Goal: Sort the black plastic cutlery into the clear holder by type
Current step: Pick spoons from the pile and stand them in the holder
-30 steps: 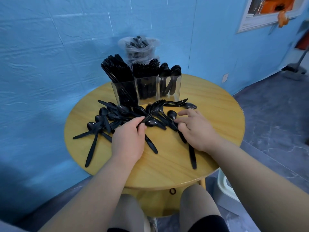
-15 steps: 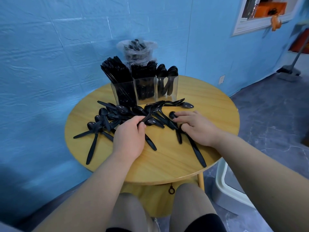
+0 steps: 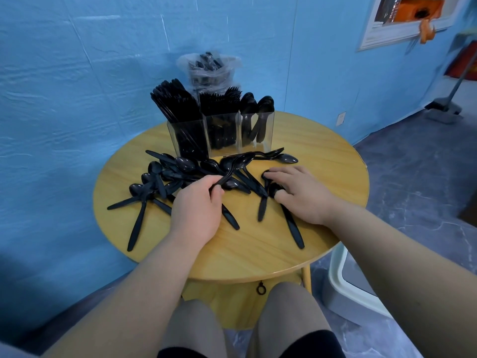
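Black plastic spoons (image 3: 196,174) lie in a loose heap on the round wooden counter (image 3: 258,254), just in front of the clear holder (image 3: 222,135). Holder has three compartments: knives left, forks middle, spoons right. Left hand (image 3: 197,210) grip is pinched on one spoon's handle at the heap's near edge. Right hand (image 3: 299,192) lies flat, fingers straight, pressing on spoons beside the heap. Bagged cutlery (image 3: 209,71) sits behind the holder.

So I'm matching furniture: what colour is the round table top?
Light yellowish wood grain, the table top shows best in the head view.
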